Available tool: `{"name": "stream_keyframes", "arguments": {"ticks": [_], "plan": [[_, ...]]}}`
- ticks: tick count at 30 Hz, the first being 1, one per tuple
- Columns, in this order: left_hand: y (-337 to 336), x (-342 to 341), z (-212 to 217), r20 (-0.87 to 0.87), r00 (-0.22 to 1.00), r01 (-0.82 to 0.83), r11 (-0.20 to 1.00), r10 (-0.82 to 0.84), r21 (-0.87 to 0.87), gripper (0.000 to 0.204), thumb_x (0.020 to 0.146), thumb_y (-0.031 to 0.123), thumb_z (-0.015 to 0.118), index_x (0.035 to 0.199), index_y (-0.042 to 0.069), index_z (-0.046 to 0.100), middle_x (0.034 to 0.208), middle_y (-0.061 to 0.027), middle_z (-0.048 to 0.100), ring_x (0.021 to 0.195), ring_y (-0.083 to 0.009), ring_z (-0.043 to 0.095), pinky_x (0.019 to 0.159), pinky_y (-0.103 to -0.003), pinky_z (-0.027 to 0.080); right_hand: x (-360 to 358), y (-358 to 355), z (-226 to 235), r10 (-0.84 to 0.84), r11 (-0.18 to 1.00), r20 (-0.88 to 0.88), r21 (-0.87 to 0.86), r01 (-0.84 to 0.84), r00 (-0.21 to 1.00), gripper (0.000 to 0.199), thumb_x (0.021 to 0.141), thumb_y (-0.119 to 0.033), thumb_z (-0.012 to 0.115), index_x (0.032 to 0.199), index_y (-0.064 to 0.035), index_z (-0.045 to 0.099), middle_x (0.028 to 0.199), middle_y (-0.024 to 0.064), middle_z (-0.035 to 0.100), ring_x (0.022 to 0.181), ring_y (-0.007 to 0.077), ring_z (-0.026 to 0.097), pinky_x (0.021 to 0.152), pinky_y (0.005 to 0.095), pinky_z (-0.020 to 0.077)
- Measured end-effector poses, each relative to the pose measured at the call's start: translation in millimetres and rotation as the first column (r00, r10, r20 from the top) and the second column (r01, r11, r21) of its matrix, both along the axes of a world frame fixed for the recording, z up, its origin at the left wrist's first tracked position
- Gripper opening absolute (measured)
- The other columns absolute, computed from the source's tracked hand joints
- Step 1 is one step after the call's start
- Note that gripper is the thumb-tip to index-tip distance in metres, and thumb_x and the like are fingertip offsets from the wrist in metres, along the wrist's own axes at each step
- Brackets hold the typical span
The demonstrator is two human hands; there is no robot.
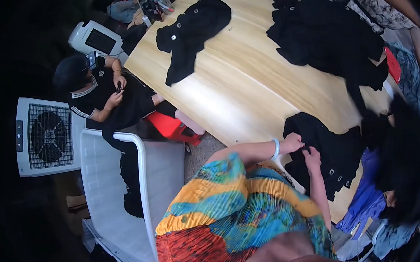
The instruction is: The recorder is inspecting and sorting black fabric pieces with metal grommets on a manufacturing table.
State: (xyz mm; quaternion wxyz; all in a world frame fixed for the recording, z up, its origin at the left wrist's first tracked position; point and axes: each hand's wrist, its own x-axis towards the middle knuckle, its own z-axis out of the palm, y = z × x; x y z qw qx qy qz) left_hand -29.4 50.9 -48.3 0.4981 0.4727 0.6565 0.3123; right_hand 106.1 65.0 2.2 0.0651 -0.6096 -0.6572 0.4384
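A black garment (326,147) with several round, light metal-looking fastenings lies on the wooden table in front of me. At its near left edge, my left hand (291,143), with a pale bracelet on the wrist, has its fingers closed on the cloth. Just beside it, my right hand (312,158) pinches the same garment. The two hands are close together, and the bit of cloth between them is too small to make out in detail.
Two more black garments lie on the wooden table (245,84): one (193,30) far left, one (325,35) far right. A seated person (105,89) works left of the table, near a red stool (168,126), a white bin (143,184) and a fan unit (49,135). Another dark-haired person (407,161) is at right.
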Motion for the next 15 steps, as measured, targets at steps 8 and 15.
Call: {"name": "stream_keyframes", "arguments": {"ticks": [8, 15], "plan": [[-8, -9, 4, 0.034, 0.962, 0.264, 0.955, -0.271, 0.137, 0.042, 0.074, 0.036, 0.058, 0.071, -0.005, 0.057, 0.07, -0.0222, 0.055, 0.066, -0.0339, 0.055, 0.06, -0.04, 0.042, 13, 7, -8, -0.382, 0.825, -0.368, -0.55, 0.133, 0.848, 0.02, 0.08, -0.008, 0.05, 0.098, -0.0007, 0.054, 0.081, 0.0031, 0.058, 0.065, 0.0092, 0.052, 0.057, 0.0189, 0.04], [-17, -11, -3, -0.076, 0.947, 0.321, 0.927, -0.312, 0.192, 0.032, 0.067, 0.025, 0.065, 0.078, -0.004, 0.057, 0.079, -0.0211, 0.057, 0.074, -0.0348, 0.055, 0.065, -0.038, 0.043, 5, -5, 0, -0.467, 0.813, -0.335, -0.527, 0.248, 0.818, 0.026, 0.072, -0.007, 0.055, 0.096, 0.0012, 0.052, 0.082, 0.0029, 0.055, 0.084, 0.0119, 0.05, 0.079, 0.0203, 0.0354]]}}
